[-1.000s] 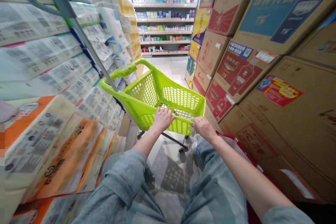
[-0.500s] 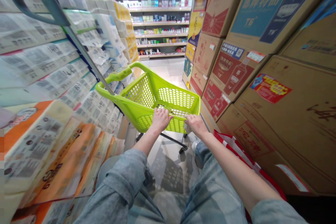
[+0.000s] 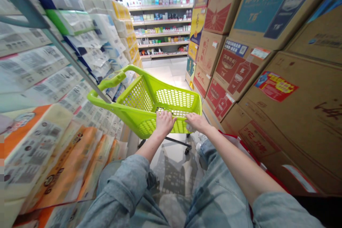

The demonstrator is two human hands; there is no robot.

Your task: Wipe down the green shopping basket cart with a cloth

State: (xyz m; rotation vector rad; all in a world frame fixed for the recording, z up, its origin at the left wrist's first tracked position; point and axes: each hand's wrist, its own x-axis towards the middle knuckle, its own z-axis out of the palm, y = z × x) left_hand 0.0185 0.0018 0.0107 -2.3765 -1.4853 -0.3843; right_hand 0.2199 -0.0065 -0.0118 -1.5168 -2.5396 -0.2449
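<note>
A lime-green plastic shopping cart [image 3: 149,99] stands sideways across the aisle ahead of me, with nothing visible in its basket. My left hand [image 3: 165,123] is closed over the near rim, around its middle. Farther right on the same rim, close to the front corner, my right hand [image 3: 196,122] grips with its fingers curled over the edge. The cart's handle end points left, and a grey pole [image 3: 77,66] rises from it toward the upper left. Below the basket, a black caster [image 3: 187,149] shows on the floor.
Stacked cardboard cartons [image 3: 283,74] wall the right side, with a red bag [image 3: 235,137] at their foot. On the left are piled tissue packs [image 3: 53,156] in orange and white wrapping. Stocked shelves [image 3: 165,21] close off the aisle's far end.
The cart has shifted slightly left, its handle end most, and the pole has swung left with it. Both hands have stayed on the rim.
</note>
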